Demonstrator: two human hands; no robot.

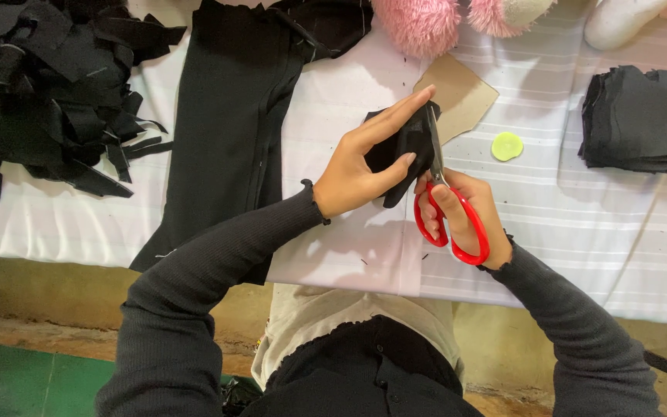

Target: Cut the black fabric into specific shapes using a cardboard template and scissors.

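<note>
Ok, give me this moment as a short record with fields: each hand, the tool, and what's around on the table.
left hand: pinching a small black fabric piece
right hand: fingers through the red-handled scissors, blades at the fabric edge
cardboard template: flat on the table behind the hands
green disc: right of the template
cut stack: black pieces piled at right
scraps: black offcuts heaped at far left
long black cloth: hanging over the table edge
table cover: white, striped

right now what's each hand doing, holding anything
Left hand: closed on a black fabric piece.
Right hand: fingers through the red-handled scissors, blades at the fabric.
</note>
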